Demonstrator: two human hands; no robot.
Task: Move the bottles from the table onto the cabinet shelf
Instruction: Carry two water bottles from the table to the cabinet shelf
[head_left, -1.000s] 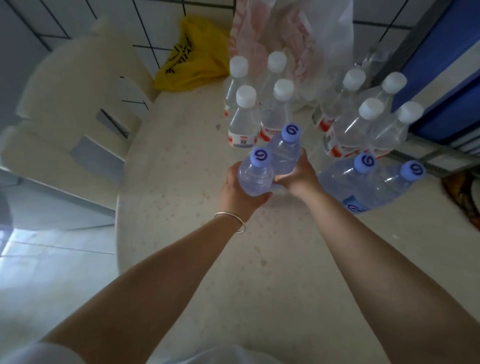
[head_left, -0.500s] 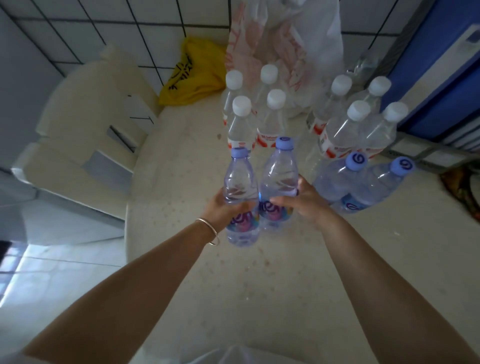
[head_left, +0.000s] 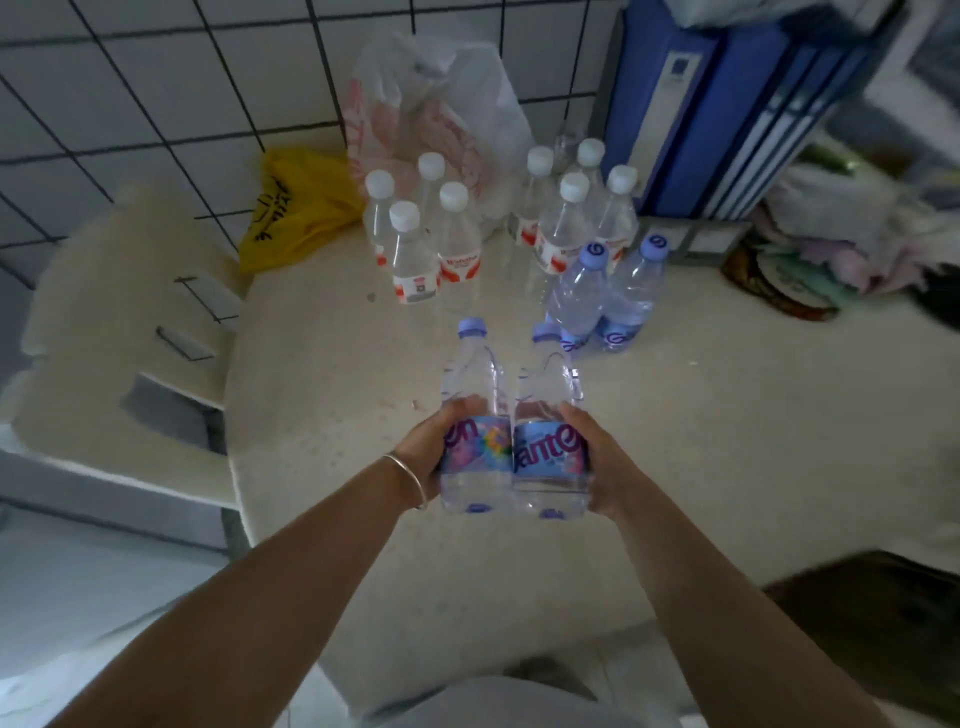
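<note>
I observe the left hand (head_left: 423, 451) gripping one blue-capped bottle (head_left: 474, 415) and the right hand (head_left: 602, 462) gripping another (head_left: 549, 421), side by side and touching, raised above the near table (head_left: 332, 364). White-capped bottles (head_left: 415, 244) stand far.

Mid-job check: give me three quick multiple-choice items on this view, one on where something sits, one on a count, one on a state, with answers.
1. Where is the yellow bag?
A. far left table edge, by the tiled wall
B. beside the blue binders
C. under the held bottles

2. How many blue-capped bottles stand on the table?
A. none
B. two
C. four

3. What are the hands doing?
A. both empty
B. sharing one bottle
C. each holding one bottle

Answers:
1. A, the yellow bag lies at the wall.
2. B, two blue-capped bottles stand together.
3. C, the left hand and right hand grip the held bottles side by side.
</note>
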